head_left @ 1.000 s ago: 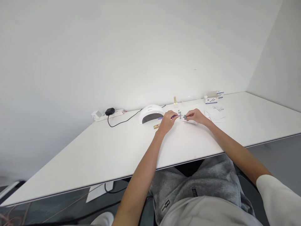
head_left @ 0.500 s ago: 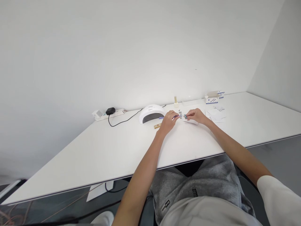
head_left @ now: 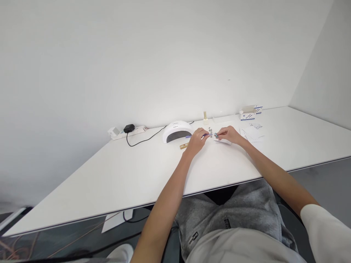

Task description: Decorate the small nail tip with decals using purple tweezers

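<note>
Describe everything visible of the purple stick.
The purple stick is slim, possibly plastic, and roughly level in the left grip, which hides its middle. One end shows near the white lamp; the paler other end points at the small grey piece in the right grip. Contact there is too small to tell.

Purple stick [head_left: 188,137], nearly level, small grey piece [head_left: 216,135] near its tip

At the far left corner of the desk [head_left: 109,179], a white power strip [head_left: 140,130] lies along the back edge, bearing a black power adapter [head_left: 128,128] whose black cord [head_left: 145,140] trails right. Toward the far right corner stand an open printed carton [head_left: 248,115] and another carton [head_left: 259,109], with loose white sheets [head_left: 252,135] nearer the front edge.
</note>
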### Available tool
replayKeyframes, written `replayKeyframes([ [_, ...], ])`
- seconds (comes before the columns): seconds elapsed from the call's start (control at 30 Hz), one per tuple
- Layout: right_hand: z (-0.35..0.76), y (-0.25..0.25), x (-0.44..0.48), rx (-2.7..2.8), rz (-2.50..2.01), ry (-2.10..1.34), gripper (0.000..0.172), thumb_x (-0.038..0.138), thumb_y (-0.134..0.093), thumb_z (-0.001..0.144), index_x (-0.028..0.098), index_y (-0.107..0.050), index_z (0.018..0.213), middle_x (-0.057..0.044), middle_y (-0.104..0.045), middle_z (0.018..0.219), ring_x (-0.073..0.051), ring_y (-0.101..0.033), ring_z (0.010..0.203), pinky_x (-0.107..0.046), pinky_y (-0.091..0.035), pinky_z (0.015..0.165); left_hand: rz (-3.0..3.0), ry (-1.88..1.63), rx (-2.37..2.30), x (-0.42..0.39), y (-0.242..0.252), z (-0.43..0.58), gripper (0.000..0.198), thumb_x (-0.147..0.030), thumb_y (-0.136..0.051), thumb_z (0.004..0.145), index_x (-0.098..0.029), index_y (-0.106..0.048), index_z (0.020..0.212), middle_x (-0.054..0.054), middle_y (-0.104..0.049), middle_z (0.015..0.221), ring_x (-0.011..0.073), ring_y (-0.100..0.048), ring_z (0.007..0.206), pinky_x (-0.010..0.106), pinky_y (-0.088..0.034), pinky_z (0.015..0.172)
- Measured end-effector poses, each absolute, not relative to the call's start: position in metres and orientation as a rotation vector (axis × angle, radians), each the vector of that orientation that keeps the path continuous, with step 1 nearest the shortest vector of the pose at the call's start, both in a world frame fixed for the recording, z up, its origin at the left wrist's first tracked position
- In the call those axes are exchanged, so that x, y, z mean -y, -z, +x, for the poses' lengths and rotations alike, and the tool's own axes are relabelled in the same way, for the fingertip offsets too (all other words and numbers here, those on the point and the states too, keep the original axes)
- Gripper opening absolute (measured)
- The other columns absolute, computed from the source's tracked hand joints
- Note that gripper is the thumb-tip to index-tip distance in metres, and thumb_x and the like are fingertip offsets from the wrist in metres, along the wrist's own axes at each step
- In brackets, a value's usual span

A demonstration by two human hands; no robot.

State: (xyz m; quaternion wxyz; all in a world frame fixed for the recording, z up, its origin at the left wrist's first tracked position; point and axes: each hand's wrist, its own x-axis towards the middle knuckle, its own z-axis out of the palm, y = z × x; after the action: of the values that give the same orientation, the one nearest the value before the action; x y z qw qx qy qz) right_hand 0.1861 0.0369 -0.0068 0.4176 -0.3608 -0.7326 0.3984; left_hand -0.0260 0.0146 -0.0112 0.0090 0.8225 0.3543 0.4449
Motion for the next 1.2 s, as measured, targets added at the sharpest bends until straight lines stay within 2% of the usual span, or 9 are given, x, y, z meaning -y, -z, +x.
replayKeyframes([
  [0.5, 0.1853, 0.0032, -0.0338, 1.849, -0.913, -0.987, 0.027, 0.040, -0.080, 0.059, 0.016, -0.076, 0.070, -0.006, -0.071, 0.073, -0.016, -0.065, 0.062, -0.029, -0.055, 0.068, 2.589, -1.358, -1.115, -0.0154, 0.0127, -0.0259, 0.016, -0.026, -0.053, 0.092, -0.017, -0.062, 0.083, 0.005, -0.060, 0.082, 0.0164, -0.056, 0.079, 0.030, -0.047, 0.073],
  [0.83, 0.1852, 0.0030, -0.0320, 1.871, -0.996, -0.954, 0.017, 0.031, -0.077, 0.064, 0.015, -0.074, 0.070, -0.005, -0.071, 0.069, -0.015, -0.065, 0.059, -0.027, -0.053, 0.065, 2.785, -1.342, -1.230, -0.0164, 0.0127, -0.0275, 0.021, -0.023, -0.045, 0.094, -0.017, -0.061, 0.081, 0.006, -0.057, 0.081, 0.0183, -0.053, 0.080, 0.032, -0.045, 0.071],
  [1.2, 0.1860, 0.0043, -0.0335, 1.857, -1.047, -0.969, 0.018, 0.031, -0.077, 0.065, 0.014, -0.075, 0.070, -0.005, -0.071, 0.065, -0.016, -0.066, 0.058, -0.026, -0.052, 0.062, 3.001, -1.246, -1.302, -0.0161, 0.0126, -0.0250, 0.024, -0.017, -0.041, 0.094, -0.016, -0.060, 0.080, 0.007, -0.057, 0.081, 0.0200, -0.052, 0.080, 0.033, -0.042, 0.072],
])
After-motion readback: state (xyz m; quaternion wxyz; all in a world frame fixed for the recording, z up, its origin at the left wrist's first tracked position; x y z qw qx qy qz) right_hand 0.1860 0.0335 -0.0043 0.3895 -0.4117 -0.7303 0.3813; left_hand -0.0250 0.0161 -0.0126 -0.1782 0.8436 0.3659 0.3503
